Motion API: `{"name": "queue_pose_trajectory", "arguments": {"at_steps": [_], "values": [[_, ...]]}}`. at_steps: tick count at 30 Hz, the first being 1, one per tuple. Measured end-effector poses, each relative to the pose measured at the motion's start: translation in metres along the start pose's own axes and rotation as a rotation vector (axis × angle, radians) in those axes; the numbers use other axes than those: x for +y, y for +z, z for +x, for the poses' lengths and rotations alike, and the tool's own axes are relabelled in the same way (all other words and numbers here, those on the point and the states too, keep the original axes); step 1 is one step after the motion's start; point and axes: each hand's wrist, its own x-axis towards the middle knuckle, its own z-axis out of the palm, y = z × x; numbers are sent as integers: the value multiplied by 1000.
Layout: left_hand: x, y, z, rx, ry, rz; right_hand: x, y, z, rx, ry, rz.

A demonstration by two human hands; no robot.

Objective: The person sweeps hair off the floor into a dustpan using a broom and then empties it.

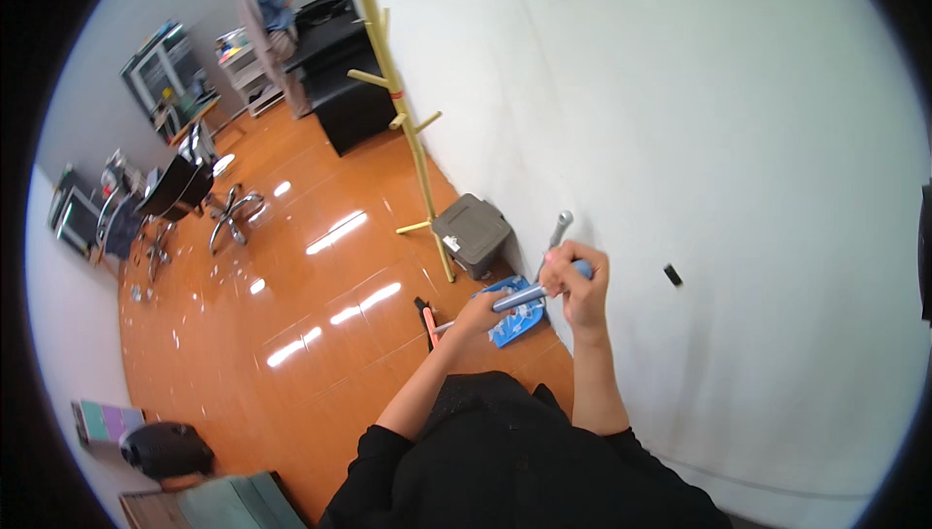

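Note:
My left hand (480, 312) is closed around the lower part of a blue-grey stick handle (520, 298). My right hand (579, 281) grips the same handle near its upper end. A thin rod runs from beside my left hand to a pinkish-red broom head with dark bristles (429, 325) on the floor. A grey pole with a rounded end (563, 222) rises behind my right hand; whether that hand holds it too, I cannot tell. Below my hands a blue dustpan (518, 325) with whitish scraps in it lies by the wall.
A grey lidded bin (473, 227) and a yellow coat stand (408, 132) stand along the white wall (728, 128). Small pale bits dot the orange tiled floor (240, 310). Wheeled chairs (178, 183) are at the left. A person (273, 27) stands by a black counter (338, 56).

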Motion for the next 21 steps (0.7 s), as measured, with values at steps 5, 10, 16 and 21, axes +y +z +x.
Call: {"name": "queue_pose_trajectory", "arguments": {"at_steps": [5, 10, 16, 21], "values": [[-24, -11, -36, 203, -134, -97, 17, 31, 4, -293, 134, -1], [-13, -50, -64, 334, -269, -141, 41, 73, 29, -778, 103, 207], [-65, -105, -131, 549, -248, -288, 68, 185, 25, -913, 92, 144], [-82, -171, -191, 603, -319, -267, 104, 281, 19, -927, 149, 118]]}}
